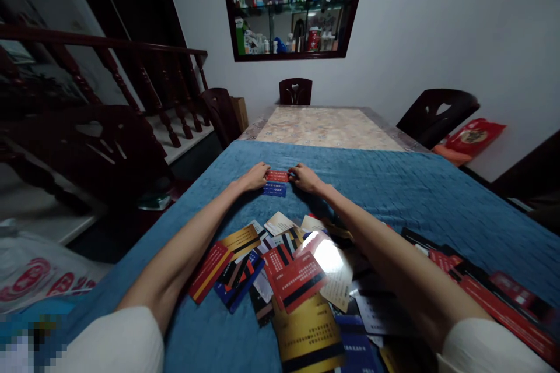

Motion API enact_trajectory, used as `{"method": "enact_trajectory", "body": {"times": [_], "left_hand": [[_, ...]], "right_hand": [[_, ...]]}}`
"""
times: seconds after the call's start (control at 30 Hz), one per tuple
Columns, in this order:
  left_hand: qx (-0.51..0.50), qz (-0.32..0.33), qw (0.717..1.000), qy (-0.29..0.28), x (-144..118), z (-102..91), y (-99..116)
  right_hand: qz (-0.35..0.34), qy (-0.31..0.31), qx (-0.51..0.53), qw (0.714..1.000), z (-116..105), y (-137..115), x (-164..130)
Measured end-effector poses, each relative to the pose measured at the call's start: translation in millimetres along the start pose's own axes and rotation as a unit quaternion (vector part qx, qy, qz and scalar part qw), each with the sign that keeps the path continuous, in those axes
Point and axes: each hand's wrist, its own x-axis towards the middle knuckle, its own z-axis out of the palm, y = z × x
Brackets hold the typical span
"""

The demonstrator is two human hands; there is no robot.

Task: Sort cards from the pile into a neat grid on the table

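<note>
Both my arms reach far forward over a blue quilted cloth point(394, 186) on the table. My left hand point(255, 176) touches the left end of a small red card point(277, 175), and my right hand point(306, 178) touches its right end. The red card lies flat on the cloth. A blue card point(275, 189) lies flat just in front of it, touching or nearly touching it. Close to me a loose pile of several cards point(289, 274) in red, gold, blue, black and white is spread between my forearms.
Beyond the cloth the table top point(326, 126) is bare patterned stone. Dark wooden chairs stand at the far end point(296, 91), the left point(221, 111) and the right point(437, 113). More cards point(490, 291) trail to the right. A red-printed plastic bag point(35, 274) lies at left.
</note>
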Motion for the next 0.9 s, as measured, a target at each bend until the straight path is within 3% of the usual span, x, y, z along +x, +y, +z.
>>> {"method": "enact_trajectory", "body": {"times": [0.23, 0.6, 0.9], "left_hand": [[-0.011, -0.012, 1.000, 0.017, -12.6, -4.0, 1.7], [-0.024, -0.023, 0.998, 0.044, -73.6, -18.0, 7.3], [-0.039, -0.021, 0.996, 0.071, -116.4, -21.9, 19.0]], "right_hand": [[-0.002, 0.015, -0.002, 1.000, -12.2, -4.7, -11.6], [-0.094, 0.043, -0.004, 0.995, -31.3, -47.6, -61.0], [-0.296, 0.033, 0.064, 0.953, -24.0, -116.9, -101.8]]}}
